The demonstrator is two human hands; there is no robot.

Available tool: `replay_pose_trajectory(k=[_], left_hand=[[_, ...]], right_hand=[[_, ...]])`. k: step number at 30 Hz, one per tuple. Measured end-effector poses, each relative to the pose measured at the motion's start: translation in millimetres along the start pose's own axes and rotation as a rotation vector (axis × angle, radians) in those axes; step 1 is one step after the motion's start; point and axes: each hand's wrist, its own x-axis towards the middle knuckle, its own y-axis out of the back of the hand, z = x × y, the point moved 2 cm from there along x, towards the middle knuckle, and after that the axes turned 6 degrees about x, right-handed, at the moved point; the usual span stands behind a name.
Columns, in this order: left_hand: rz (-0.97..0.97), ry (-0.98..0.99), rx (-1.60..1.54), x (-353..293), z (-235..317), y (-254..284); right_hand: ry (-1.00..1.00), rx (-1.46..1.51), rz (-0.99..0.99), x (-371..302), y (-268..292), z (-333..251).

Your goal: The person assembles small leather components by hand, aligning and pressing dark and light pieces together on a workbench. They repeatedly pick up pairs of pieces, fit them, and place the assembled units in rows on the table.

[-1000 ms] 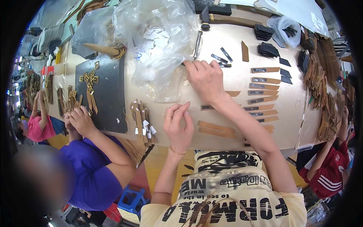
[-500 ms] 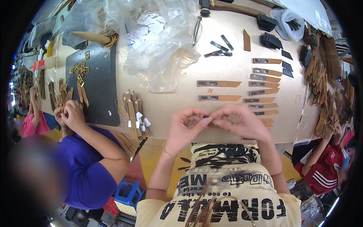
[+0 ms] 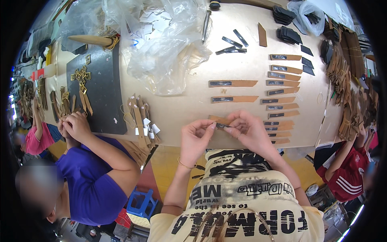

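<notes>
Right hand (image 3: 253, 131) has joined left hand (image 3: 194, 135), fingers (image 3: 201, 123) of both pinching a dark strip (image 3: 221, 125) (shirt (image 3: 258, 205) boldly lettered).

Blk mat (image 3: 107, 101) w/ brass bkls (image 3: 82, 76); wood cone (image 3: 90, 40) w/ yel. bands (image 3: 114, 42); blue stool (image 3: 140, 210).

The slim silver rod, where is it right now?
In the head view, the slim silver rod lies on the table near the top middle, just right of the clear plastic bag and up-left of the loose dark strips.
</notes>
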Motion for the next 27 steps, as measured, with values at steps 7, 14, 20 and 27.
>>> replay_pose_trajectory(k=[7, 14, 20, 27], left_hand=[[0.172, -0.122, 0.257, 3, 5, -1], [0.219, -0.134, 0.295, 5, 9, -6], [0.241, -0.137, 0.321, 5, 7, -7], [0.255, -0.163, 0.344, 5, 6, -7]], right_hand=[[-0.050, 0.023, 0.097, 5, -8, 7], [0.028, -0.040, 0.175, 8, -10, 7], [0.022, -0.016, 0.181, 9, -9, 6], [-0.009, -0.051, 0.166, 9, -10, 0]])
